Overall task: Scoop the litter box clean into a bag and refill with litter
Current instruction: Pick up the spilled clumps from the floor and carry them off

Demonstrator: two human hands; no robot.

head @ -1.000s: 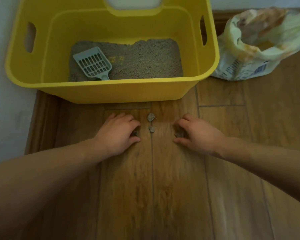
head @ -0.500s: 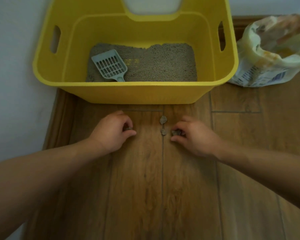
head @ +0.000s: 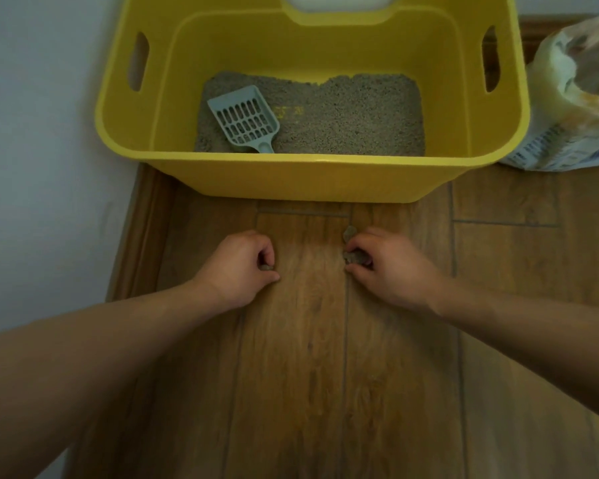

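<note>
A yellow litter box [head: 312, 178] stands on the wooden floor, with grey litter [head: 353, 115] covering its bottom. A pale blue slotted scoop [head: 244, 119] lies on the litter at the left. On the floor in front of the box, my left hand [head: 237, 267] pinches a small grey litter clump [head: 266, 267]. My right hand [head: 391, 267] holds grey clumps [head: 355, 258] between thumb and fingers. One more clump [head: 349, 232] lies loose on the floor just beyond my right fingertips.
An open white printed bag [head: 574, 98] sits on the floor to the right of the box. A pale wall [head: 38, 150] and a wooden skirting strip [head: 135, 243] run along the left side. Wood planks stretch toward me.
My right hand has slid left and gathered the nearer floor clump in with the one it held. My left hand curled tighter on its clump. The view shifted left.
</note>
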